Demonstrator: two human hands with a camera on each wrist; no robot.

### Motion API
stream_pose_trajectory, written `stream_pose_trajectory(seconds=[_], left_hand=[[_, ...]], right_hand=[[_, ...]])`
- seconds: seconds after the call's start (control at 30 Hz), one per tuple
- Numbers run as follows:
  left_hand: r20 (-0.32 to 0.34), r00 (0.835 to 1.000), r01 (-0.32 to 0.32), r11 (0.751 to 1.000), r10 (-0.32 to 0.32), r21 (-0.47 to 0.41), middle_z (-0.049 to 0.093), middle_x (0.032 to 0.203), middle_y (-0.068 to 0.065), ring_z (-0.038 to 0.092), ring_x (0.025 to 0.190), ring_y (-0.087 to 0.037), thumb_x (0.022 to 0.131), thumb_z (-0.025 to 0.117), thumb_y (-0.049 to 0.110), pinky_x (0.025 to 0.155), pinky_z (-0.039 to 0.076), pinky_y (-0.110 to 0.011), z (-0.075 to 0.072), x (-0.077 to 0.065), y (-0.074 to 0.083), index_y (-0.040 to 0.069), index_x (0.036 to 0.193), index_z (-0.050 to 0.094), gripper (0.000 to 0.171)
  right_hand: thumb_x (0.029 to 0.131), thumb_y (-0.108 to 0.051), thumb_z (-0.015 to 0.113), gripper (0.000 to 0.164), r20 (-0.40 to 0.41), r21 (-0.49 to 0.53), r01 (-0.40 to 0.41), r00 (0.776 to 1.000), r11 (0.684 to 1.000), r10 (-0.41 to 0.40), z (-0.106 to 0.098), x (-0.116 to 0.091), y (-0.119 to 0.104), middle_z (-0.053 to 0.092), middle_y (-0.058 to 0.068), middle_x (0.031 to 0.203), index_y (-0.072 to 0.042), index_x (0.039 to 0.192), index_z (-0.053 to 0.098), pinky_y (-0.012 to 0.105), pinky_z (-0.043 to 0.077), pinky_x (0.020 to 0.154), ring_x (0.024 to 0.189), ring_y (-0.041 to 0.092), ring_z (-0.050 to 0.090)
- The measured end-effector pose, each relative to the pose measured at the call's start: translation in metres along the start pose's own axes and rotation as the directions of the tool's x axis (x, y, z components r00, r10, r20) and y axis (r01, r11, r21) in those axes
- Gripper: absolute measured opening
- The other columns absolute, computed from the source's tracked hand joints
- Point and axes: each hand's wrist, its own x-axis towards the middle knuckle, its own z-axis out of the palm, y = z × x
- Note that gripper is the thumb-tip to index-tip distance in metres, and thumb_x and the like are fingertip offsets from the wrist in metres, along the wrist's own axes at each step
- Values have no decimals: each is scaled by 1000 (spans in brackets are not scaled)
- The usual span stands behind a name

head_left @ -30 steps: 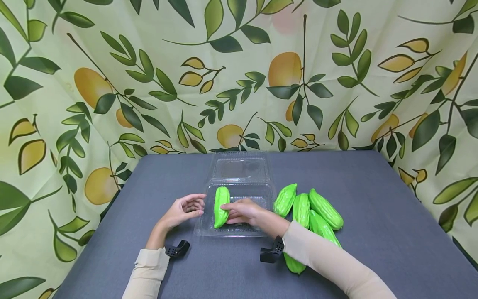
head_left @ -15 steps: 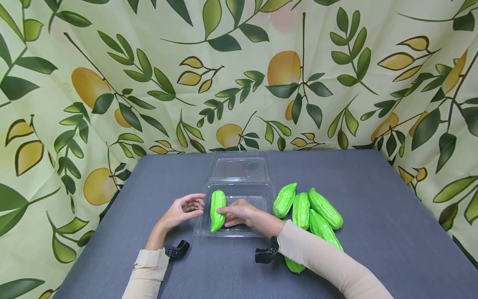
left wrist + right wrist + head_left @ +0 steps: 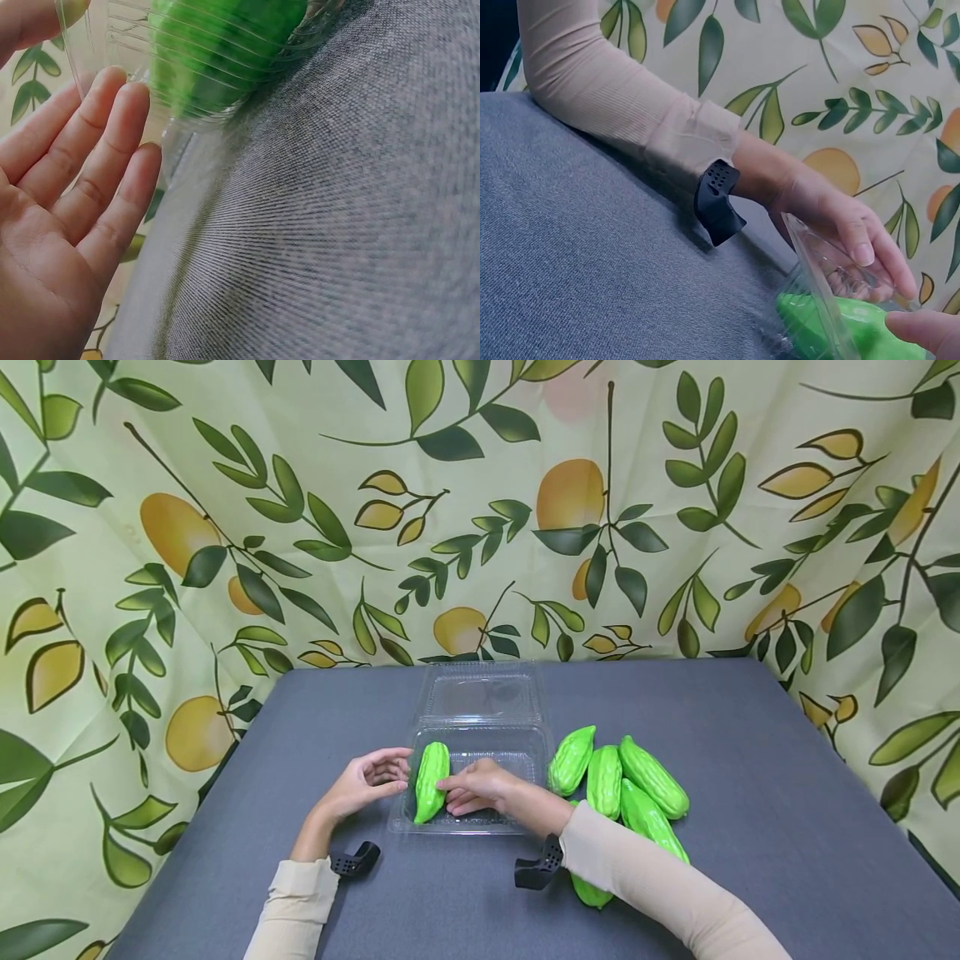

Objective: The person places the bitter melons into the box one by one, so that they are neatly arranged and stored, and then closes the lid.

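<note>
A bright green bitter melon (image 3: 431, 783) lies lengthwise along the left side of a clear plastic clamshell box (image 3: 517, 743), its lid folded back. My right hand (image 3: 483, 785) is inside the box, thumb and finger against the melon's right side; no finger wraps its left side. At the box's left rim is my left hand (image 3: 367, 783), fingers loosely bent. In the left wrist view, the left hand's fingertips (image 3: 133, 94) are right at the outside of the clear wall, the melon showing through it. The right wrist view catches only a fingertip (image 3: 919, 328) of the right hand.
Several more bitter melons (image 3: 604, 783) lie in a loose pile right of the box, partly under the right forearm. The open lid (image 3: 480, 693) reaches toward the table's back edge. A leaf-patterned cloth (image 3: 480, 527) hangs behind the grey table (image 3: 337, 702).
My right hand has moved left and set the bitter melon down at the box's left side, its grip loosening. The melon has tilted slightly. My left hand has stayed put.
</note>
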Motion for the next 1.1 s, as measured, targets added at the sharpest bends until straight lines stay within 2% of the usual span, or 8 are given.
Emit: stream_pose_trajectory(seconds=[0.13,0.3,0.53,0.73,0.83,0.93,1.1], left_hand=[[-3,1000,4,1000,-4,7,62,103,4,63,93,-5,87,70,9,83,53,-15,0,0,-1,-18,129,46,55],[-6,1000,9,1000,-9,12,62,103,3,64,93,-4,87,71,10,82,54,-15,-1,0,-1,-18,129,46,56],[-8,1000,-1,1000,1,19,62,103,3,63,93,-5,87,71,10,83,53,-14,-1,0,-1,-17,129,47,55],[-6,1000,10,1000,-10,21,62,103,4,63,93,-5,87,70,9,83,53,-14,-1,-1,-1,-16,130,47,55],[-10,1000,10,1000,-10,17,62,103,3,63,93,-5,87,69,6,83,53,-14,-2,-1,-2,-17,130,46,54],[-12,1000,12,1000,-12,6,63,103,1,63,93,-4,87,68,3,83,53,-14,-2,-1,-2,-19,129,45,53],[-2,1000,7,1000,-7,1,63,103,2,63,93,-3,87,69,5,83,53,-14,-1,-1,-3,-20,129,43,56]], right_hand=[[88,-13,68,31,-10,-19,17,1000,1000,-17,-4,-3,-2,71,18,88,11,108,63,24,60,64,59,10,64],[89,-12,67,33,-25,-27,45,999,999,-46,-9,-9,-5,69,29,103,11,110,61,28,61,71,65,13,66],[90,-11,65,31,-2,-7,77,997,997,-77,-18,-24,-13,68,30,104,11,111,58,32,61,77,73,16,68],[91,-12,63,35,35,-12,107,994,994,-107,-27,-37,-18,63,33,115,11,117,55,33,61,81,84,20,71],[92,-12,62,34,43,-16,122,992,992,-121,-32,-44,-19,63,33,116,10,117,55,34,60,83,88,22,72],[92,-12,62,33,47,-10,145,988,989,-144,-38,-50,-21,67,28,109,10,116,56,34,60,84,88,21,72],[93,-12,59,31,62,12,182,981,983,-182,-49,-60,-26,72,13,95,9,117,56,33,60,84,83,15,71]])
